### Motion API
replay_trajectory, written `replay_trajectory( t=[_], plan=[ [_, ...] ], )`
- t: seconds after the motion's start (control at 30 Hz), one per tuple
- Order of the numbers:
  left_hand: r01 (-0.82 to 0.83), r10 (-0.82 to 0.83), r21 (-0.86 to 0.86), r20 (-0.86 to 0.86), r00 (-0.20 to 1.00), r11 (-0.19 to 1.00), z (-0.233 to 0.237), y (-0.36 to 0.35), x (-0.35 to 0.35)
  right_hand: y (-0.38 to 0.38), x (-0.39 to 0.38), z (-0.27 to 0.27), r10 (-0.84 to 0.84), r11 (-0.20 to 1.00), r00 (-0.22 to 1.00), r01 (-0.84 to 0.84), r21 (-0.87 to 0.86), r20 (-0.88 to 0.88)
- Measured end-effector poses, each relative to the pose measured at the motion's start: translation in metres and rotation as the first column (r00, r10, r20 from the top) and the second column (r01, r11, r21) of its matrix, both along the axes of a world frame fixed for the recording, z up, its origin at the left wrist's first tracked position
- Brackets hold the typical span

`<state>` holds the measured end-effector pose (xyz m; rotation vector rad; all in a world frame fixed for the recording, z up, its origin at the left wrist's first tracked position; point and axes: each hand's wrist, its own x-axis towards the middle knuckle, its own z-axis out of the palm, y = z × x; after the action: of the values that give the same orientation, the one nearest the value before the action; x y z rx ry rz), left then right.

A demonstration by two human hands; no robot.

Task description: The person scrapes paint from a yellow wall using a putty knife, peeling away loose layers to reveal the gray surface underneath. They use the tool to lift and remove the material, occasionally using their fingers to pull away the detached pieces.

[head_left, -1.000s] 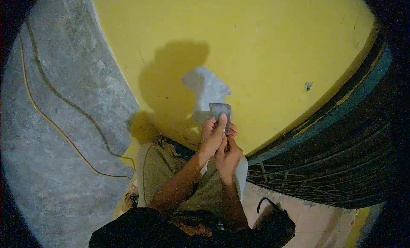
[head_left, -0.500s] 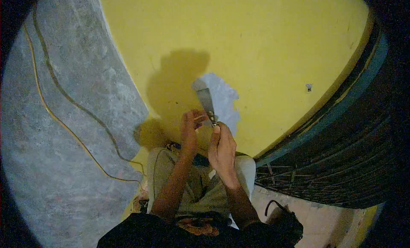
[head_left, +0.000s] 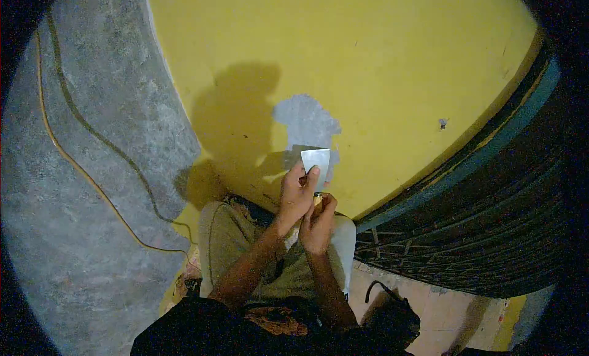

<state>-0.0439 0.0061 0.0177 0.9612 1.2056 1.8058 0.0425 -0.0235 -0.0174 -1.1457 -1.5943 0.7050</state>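
A putty knife (head_left: 316, 157) with a wide metal blade points upward in front of the yellow wall. My left hand (head_left: 296, 195) grips the blade, with the thumb lying on its face. Just below, my right hand (head_left: 318, 228) is closed around the handle, so only a small yellowish part of it shows between the hands. Behind the blade is a bare grey patch (head_left: 305, 120) with ragged edges, where the yellow coat is gone.
Yellow wall (head_left: 392, 80) fills the middle, with a small hole (head_left: 443, 123) at right. Grey wall with a hanging cable (head_left: 92, 181) lies left. A dark slatted shutter (head_left: 466, 233) curves along the right. A black bag-like item (head_left: 392, 319) rests on the tiled floor.
The putty knife has come down and turned its bright blade face to view. My left hand, apart from the blade before, now holds it. My right hand has lowered with the handle.
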Motion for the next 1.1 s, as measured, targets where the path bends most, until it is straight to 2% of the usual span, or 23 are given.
replay_trajectory(
  t=[0.07, 0.13, 0.17, 0.2, 0.23, 0.27, 0.33, 0.47, 0.57, 0.63, 0.67, 0.73, 0.87, 0.9, 0.93, 1.03, 1.1],
  plan=[
    [0.032, -0.032, 0.000, 0.007, 0.999, 0.999, 0.000, 0.000, -0.004, 0.001, -0.001, -0.001, 0.012, 1.000, 1.000, -0.011, -0.022, 0.006],
    [0.063, -0.063, 0.005, 0.011, 0.998, 0.998, -0.002, 0.002, -0.008, 0.004, -0.001, -0.001, -0.029, 0.971, 0.996, 0.008, 0.239, 0.083],
    [0.056, -0.055, 0.027, -0.037, 0.998, 0.998, -0.005, 0.003, -0.010, 0.005, 0.002, -0.002, -0.028, 0.970, 0.996, 0.008, 0.243, 0.079],
    [0.051, -0.047, 0.051, -0.084, 0.995, 0.997, -0.004, 0.004, -0.011, 0.005, 0.003, 0.001, 0.047, 0.991, 0.999, -0.049, 0.128, 0.018],
    [0.124, -0.125, 0.040, 0.032, 0.992, 0.992, -0.004, 0.004, -0.009, 0.006, 0.003, 0.004, 0.114, 0.993, 0.992, -0.113, 0.014, -0.051],
    [0.126, -0.127, 0.041, 0.031, 0.991, 0.991, -0.004, 0.005, -0.010, 0.006, 0.004, 0.006, 0.111, 0.994, 0.992, -0.111, 0.014, -0.052],
    [0.159, -0.155, -0.045, 0.076, 0.985, 0.986, -0.009, 0.006, -0.007, 0.002, 0.007, 0.008, 0.060, 0.989, 0.998, -0.063, -0.137, -0.020],
    [0.193, -0.189, -0.014, 0.144, 0.971, 0.981, 0.001, 0.006, 0.001, 0.008, 0.008, -0.008, 0.057, 0.984, 0.993, -0.074, -0.164, -0.104],
    [0.218, -0.201, -0.114, 0.140, 0.969, 0.969, 0.000, 0.005, 0.004, 0.016, 0.010, -0.021, 0.070, 0.987, 0.994, -0.081, -0.138, -0.086],
    [0.163, -0.160, -0.092, 0.037, 0.986, 0.982, -0.001, 0.009, 0.004, 0.023, 0.007, -0.016, 0.043, 0.995, 0.995, -0.034, 0.095, -0.094],
    [0.164, -0.162, -0.086, 0.035, 0.986, 0.983, -0.004, 0.011, 0.005, 0.021, 0.007, -0.014, 0.041, 0.994, 0.995, -0.032, 0.101, -0.094],
    [0.231, -0.211, -0.087, 0.199, 0.957, 0.969, -0.008, 0.013, 0.006, 0.012, 0.004, -0.009, 0.017, 0.997, 0.984, -0.030, -0.073, -0.175],
    [0.195, -0.171, -0.128, 0.177, 0.969, 0.972, 0.006, 0.010, 0.005, 0.018, -0.004, -0.019, -0.016, 0.998, 0.979, 0.003, -0.064, -0.201],
    [0.136, -0.126, -0.096, 0.107, 0.986, 0.986, 0.011, 0.012, 0.004, 0.024, -0.006, -0.018, -0.010, 1.000, 0.979, 0.013, 0.012, -0.206],
    [0.082, -0.079, -0.062, 0.039, 0.996, 0.995, 0.019, 0.013, 0.003, 0.029, -0.009, -0.012, -0.006, 0.996, 0.978, 0.024, 0.086, -0.209],
    [0.108, -0.104, -0.048, 0.080, 0.991, 0.993, 0.054, 0.025, -0.008, 0.044, -0.012, 0.040, 0.055, 0.989, 0.974, -0.023, 0.147, -0.222],
    [0.116, -0.112, -0.018, 0.146, 0.983, 0.993, 0.080, 0.025, -0.015, 0.045, -0.015, 0.074, 0.083, 0.993, 0.982, -0.068, 0.092, -0.168]
  ],
)
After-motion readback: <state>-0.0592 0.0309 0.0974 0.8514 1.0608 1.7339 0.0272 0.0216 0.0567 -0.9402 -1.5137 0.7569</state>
